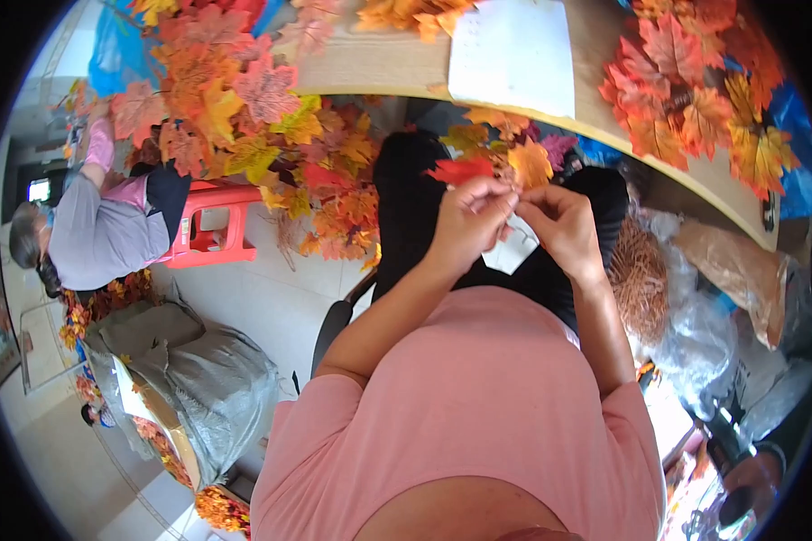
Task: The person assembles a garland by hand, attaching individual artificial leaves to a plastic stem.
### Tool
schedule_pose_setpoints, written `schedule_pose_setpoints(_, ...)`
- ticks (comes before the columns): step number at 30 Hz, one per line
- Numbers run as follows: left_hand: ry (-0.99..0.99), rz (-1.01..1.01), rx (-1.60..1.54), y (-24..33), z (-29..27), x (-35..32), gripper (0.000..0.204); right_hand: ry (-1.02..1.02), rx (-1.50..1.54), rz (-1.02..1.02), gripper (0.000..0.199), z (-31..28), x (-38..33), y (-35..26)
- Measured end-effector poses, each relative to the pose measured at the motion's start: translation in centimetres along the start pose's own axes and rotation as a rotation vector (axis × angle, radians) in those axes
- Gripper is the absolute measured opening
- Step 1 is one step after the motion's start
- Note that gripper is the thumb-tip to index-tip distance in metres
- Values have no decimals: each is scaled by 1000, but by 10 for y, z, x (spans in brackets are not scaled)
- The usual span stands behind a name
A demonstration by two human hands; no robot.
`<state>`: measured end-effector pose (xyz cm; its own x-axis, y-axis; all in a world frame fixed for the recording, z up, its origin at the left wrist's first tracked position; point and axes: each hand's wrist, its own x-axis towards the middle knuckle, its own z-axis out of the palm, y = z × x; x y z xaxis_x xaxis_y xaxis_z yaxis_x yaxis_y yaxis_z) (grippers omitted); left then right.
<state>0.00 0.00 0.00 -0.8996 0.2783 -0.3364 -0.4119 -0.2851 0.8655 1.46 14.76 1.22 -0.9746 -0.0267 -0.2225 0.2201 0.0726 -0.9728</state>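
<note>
Over my lap, both hands come together at the stem end of an artificial maple leaf garland (530, 162) with orange, red, yellow and purple leaves. My left hand (465, 223) is closed, thumb and forefinger pinching at the stem below the orange leaf. Just beside it, my right hand (566, 227) is pinched too, its fingertips almost touching the left ones. The thin piece between the fingertips is too small to make out fully. A red leaf (460, 171) lies against the left knuckles.
A wooden table (379, 63) ahead carries a white paper sheet (512, 59) and leaf piles (677, 81). More leaves (325, 171) hang off its left edge. Brown twine-like strands (639, 284) and plastic bags (704, 347) lie right. At left, a person (108, 225) sits on a red stool (215, 225).
</note>
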Motion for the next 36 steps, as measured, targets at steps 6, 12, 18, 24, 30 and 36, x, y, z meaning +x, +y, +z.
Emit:
schedule_pose_setpoints(6,-45,22,-21,-2,-6,-1,20,32,125,32,11,5,5,0)
schedule_pose_setpoints(12,-81,95,241,-12,-15,-2,17,181,-462,-210,7,14,14,-14)
schedule_pose_setpoints(18,-333,-272,205,-2,-24,3,20,88,-964,-486,5,10,18,-8)
schedule_pose_setpoints(24,-376,135,198,-33,-20,8,27,167,-945,-507,7,7,20,-23)
schedule_pose_setpoints(30,-303,-255,59,17,-13,-1,28,158,-945,-510,8,7,27,-23)
schedule_pose_setpoints(36,-128,-466,-439,-2,-23,25,11,169,-799,-641,17,1,33,-27)
